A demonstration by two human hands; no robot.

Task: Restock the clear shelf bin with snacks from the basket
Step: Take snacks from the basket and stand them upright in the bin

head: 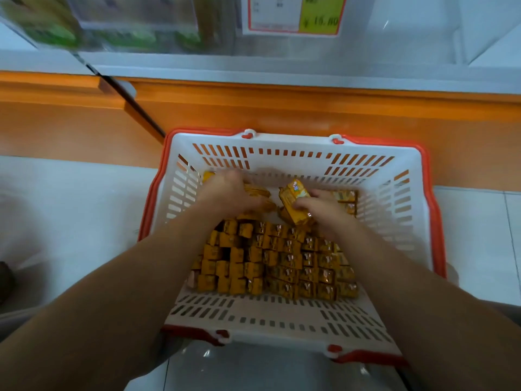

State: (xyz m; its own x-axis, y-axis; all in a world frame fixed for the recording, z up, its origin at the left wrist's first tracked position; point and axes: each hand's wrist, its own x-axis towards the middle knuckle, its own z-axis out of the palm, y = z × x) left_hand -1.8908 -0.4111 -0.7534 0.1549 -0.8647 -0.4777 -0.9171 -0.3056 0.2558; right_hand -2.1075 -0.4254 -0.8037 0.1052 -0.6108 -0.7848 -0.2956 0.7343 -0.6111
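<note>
A white shopping basket (400, 210) with red rim and handles stands on the floor below me. Its bottom is covered with several small orange snack packs (270, 261) in rows. Both my hands reach into the far half of the basket. My left hand (229, 193) is curled down over a few loose packs near the far wall. My right hand (324, 211) grips one orange pack (294, 203), which tilts up out of the pile. The clear shelf bin (408, 38) sits at the top of the view, above the orange shelf front.
An orange shelf base (310, 108) runs across behind the basket. A red and yellow price label (294, 14) hangs on the clear bin front. Green packs (56, 35) fill a neighbouring bin at top left. Pale floor tiles (70, 221) lie on both sides.
</note>
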